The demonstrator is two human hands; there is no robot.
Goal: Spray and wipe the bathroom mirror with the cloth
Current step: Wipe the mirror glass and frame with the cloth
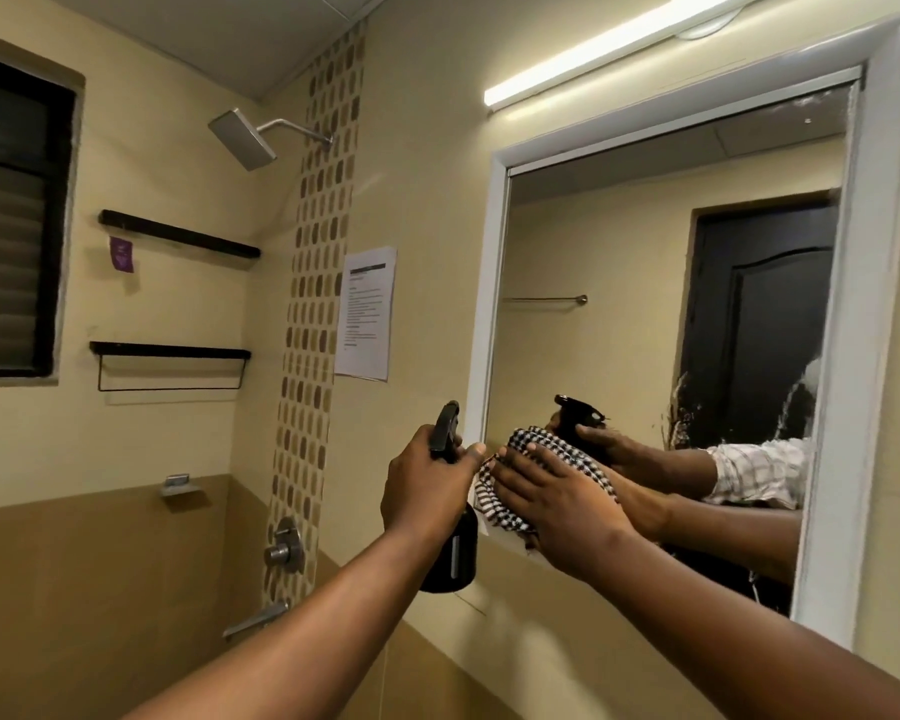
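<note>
Your left hand (427, 485) grips the black spray bottle (450, 543) just beside the mirror's (619, 283) white frame (489, 304). Your right hand (557, 501) presses the checked cloth (510, 491) flat against the glass at its lower left corner. A paper notice (365, 313) hangs on the wall left of the frame.

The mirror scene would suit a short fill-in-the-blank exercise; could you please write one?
1. The left hand holds a black spray ____.
2. The right hand presses the checked cloth against the mirror's lower ____ corner.
3. A printed ____ hangs on the wall between the mosaic tile strip and the mirror.
4. The shower head is mounted ____ the two black shelves.

Missing words: bottle; left; notice; above
</note>
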